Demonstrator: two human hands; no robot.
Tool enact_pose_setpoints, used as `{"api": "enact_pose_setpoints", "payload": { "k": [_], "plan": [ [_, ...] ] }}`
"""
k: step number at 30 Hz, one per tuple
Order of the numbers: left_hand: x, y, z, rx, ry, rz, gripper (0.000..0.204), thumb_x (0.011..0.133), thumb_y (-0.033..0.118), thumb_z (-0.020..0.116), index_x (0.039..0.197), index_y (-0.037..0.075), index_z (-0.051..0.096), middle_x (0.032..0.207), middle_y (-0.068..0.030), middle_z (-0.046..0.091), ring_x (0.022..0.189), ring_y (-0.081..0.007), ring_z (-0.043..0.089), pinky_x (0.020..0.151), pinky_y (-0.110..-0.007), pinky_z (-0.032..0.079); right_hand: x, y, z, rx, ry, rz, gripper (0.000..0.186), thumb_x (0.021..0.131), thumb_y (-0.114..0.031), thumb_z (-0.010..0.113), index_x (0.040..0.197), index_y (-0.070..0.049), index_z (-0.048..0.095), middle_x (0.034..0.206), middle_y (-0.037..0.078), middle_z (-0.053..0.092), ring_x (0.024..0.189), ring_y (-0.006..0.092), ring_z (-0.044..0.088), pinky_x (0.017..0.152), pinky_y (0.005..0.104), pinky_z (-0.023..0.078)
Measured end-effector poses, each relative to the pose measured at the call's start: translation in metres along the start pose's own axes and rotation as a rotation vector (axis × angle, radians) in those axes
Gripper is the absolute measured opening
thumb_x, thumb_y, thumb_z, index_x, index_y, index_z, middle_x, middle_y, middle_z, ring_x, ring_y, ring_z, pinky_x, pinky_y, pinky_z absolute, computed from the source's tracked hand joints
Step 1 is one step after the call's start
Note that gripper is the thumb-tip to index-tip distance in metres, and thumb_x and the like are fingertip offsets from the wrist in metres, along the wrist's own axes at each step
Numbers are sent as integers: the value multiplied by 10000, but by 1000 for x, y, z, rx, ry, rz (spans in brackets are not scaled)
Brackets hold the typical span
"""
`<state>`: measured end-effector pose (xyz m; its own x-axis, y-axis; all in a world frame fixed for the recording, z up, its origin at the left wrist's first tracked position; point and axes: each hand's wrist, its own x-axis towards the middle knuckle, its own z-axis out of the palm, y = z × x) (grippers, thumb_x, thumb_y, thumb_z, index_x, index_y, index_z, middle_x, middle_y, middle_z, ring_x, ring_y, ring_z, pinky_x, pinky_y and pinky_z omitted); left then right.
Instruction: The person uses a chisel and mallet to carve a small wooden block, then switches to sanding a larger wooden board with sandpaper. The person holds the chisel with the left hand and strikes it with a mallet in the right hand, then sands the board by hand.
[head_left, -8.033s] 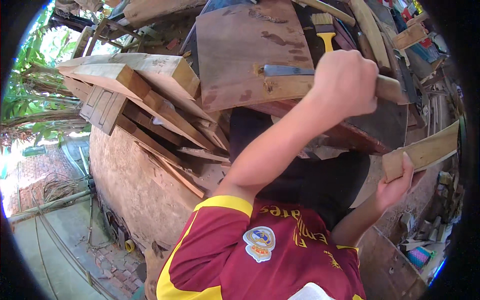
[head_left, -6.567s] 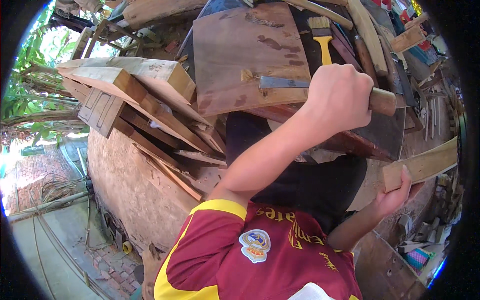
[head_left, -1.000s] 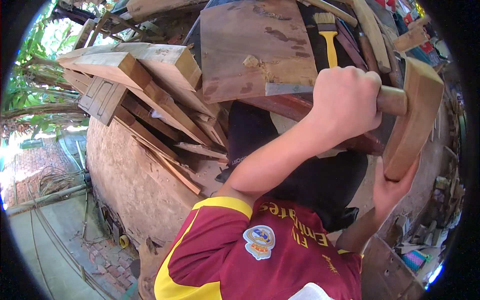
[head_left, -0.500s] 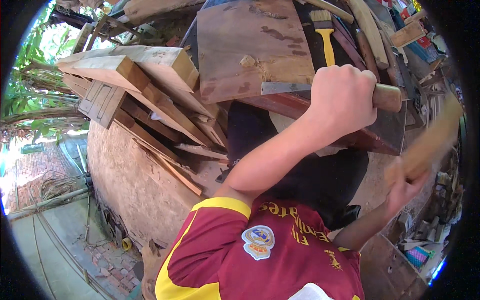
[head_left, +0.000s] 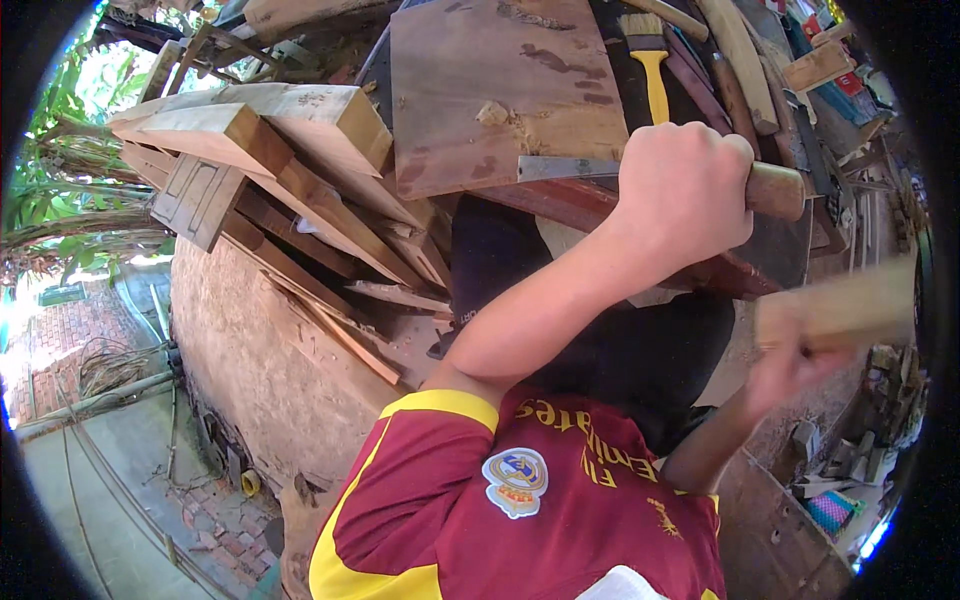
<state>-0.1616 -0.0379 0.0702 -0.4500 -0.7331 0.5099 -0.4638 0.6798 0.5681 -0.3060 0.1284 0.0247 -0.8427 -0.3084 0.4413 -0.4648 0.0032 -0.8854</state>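
Note:
My left hand [head_left: 685, 190] is closed in a fist around a chisel, its wooden handle [head_left: 776, 192] sticking out to the right. The flat metal chisel blade [head_left: 562, 168] points left and lies at the near edge of a brown wooden board [head_left: 450, 110]. Lower down on the right, my right hand [head_left: 785, 365] grips a pale block of wood [head_left: 850, 308], which is smeared by motion. That block is apart from the chisel handle. A small lump or chip of wood [head_left: 491, 113] rests on the board.
A yellow-handled paintbrush [head_left: 651, 75] lies beyond my left hand, beside several wooden strips and handles. Thick timber beams [head_left: 330, 110] are stacked to the left of the board. A small panelled wooden piece [head_left: 198, 200] sits against them. Wood offcuts [head_left: 860, 450] litter the right side.
My right hand has swung the wooden block from a raised tilt to nearly level, and leftward. My left hand and the chisel stay almost in place.

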Motion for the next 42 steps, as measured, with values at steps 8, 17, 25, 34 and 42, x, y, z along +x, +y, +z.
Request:
{"api": "enact_pose_setpoints", "payload": {
  "k": [8,17,25,34,42],
  "plan": [
    [4,3,3,7,-50,28,196,601,229,749,728,86,704,651,-138,655,630,-343,675,584,-431,545,16,11,-19,34,89,178,893,745,-149,850,1464,44,357,1389,246,498,1277,329,505,1078,450,393],
    [0,-14,-11,52,18,24,180,614,239,745,699,95,676,642,-130,653,631,-343,675,581,-443,544,7,23,-65,-422,-210,-103,872,737,-77,816,1471,10,354,1362,219,516,1200,370,552,1030,472,461],
    [-6,-2,-8,-14,-56,59,150,607,211,715,671,88,658,638,-130,648,628,-339,671,583,-437,541,1,5,-28,262,239,193,760,729,30,773,1398,-2,413,1306,173,536,1113,303,580,886,439,570],
    [3,2,0,-40,-96,67,142,606,198,716,671,77,678,637,-134,653,629,-336,675,586,-425,545,-7,0,-31,239,77,125,791,736,50,749,1433,-11,382,1318,169,528,1145,299,562,908,432,557],
    [14,-1,-6,-36,-80,8,154,600,210,722,674,78,694,629,-150,649,637,-350,675,611,-430,559,14,-8,-43,242,48,35,733,775,46,707,1432,-4,386,1286,191,552,1138,314,580,950,441,538]
  ]
}}
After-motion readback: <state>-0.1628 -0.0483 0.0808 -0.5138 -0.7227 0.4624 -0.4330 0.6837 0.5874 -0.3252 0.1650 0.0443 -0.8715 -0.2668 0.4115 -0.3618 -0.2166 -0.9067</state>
